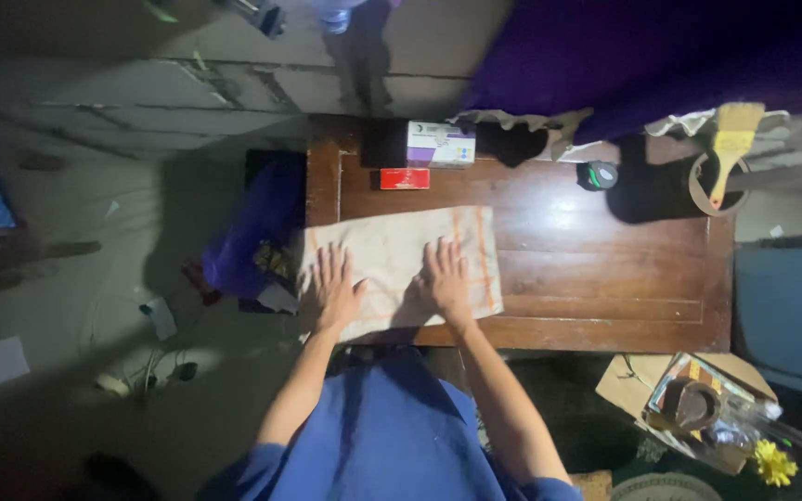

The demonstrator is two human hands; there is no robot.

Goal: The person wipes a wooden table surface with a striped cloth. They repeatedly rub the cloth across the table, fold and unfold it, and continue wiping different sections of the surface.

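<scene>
Below the blue-clad torso at bottom centre, the left hand (334, 289) and right hand (444, 279) are pressing flat, fingers spread, on the cream orange-striped cloth (399, 269), already folded rectangular at centre-left of the dark wooden table (605, 269), smoothing apparently unfinished.

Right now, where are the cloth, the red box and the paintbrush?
Cloth (392, 243), head view, bare middle above the hands.
Red box (405, 178), head view, its top face.
Paintbrush (733, 130), head view, its bristles.
</scene>
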